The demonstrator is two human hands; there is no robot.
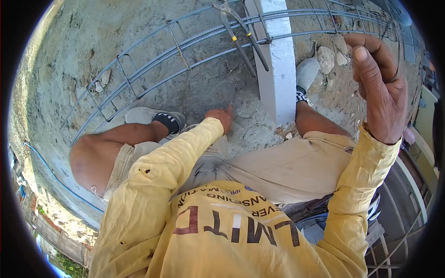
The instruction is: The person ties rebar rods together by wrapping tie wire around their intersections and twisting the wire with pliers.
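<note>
My right hand [382,90] is raised at the right, beside the far end of a steel rebar cage. Its fingers and thumb are curled, and a thin dark wire [398,51] runs into the grip. Low between my knees is my left hand [219,117], its fingers mostly hidden and blurred. The long rebar cage [187,44], with square stirrups, curves across the ground ahead. It passes by a pale upright block [276,69]. Pincers [238,37] with dark handles and yellow bands hang over the bars just left of the block, touched by neither hand.
My shoes, the left one [150,116] and the right one [307,74], are planted on rough grey ground [116,28]. Stones [325,60] lie beyond the right shoe. A blue hose [60,178] runs along the left. Curved metal bars [408,185] stand at the lower right.
</note>
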